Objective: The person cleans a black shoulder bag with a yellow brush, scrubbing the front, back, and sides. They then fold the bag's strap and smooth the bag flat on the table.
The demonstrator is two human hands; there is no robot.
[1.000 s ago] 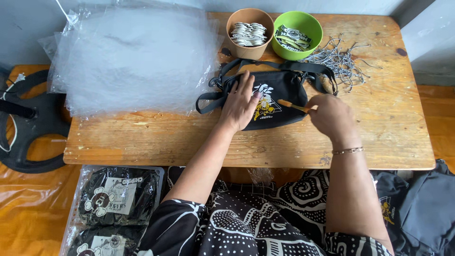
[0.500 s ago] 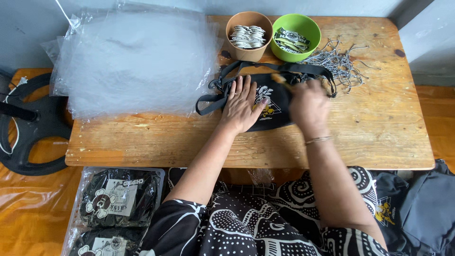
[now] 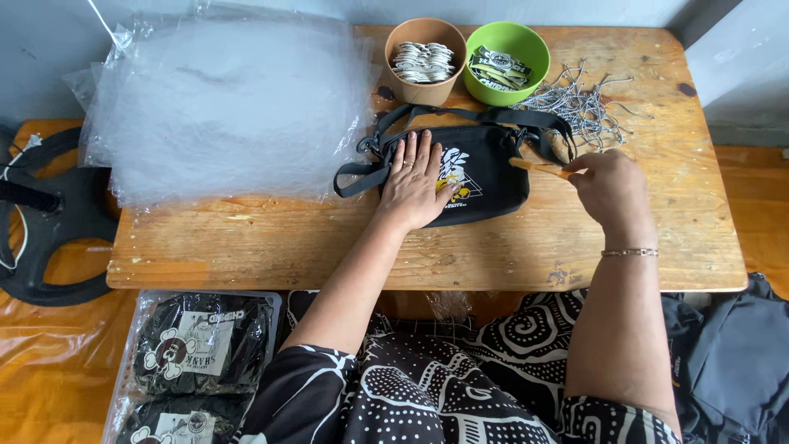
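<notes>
Here, left hand flat and spread on a black pouch mid-bench, fingers apart. Right hand just right of the pouch, pinched on a thin wooden stick. Far side: brown bowl, green bowl, clear bags left.

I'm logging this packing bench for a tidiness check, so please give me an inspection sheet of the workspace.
Surface: worn wooden table, scuffed.
Job's things: black fabric pouch bag with straps, lying flat; thin wooden stick.
Clutter: stack of clear plastic bags; brown paper bowl and green bowl, both holding tags; loose strings.
Grips: left hand flat on bag; right hand pinching stick.
Cables: nothing seen.
Surroundings: bagged black pouches on orange floor; black round object at left.
</notes>
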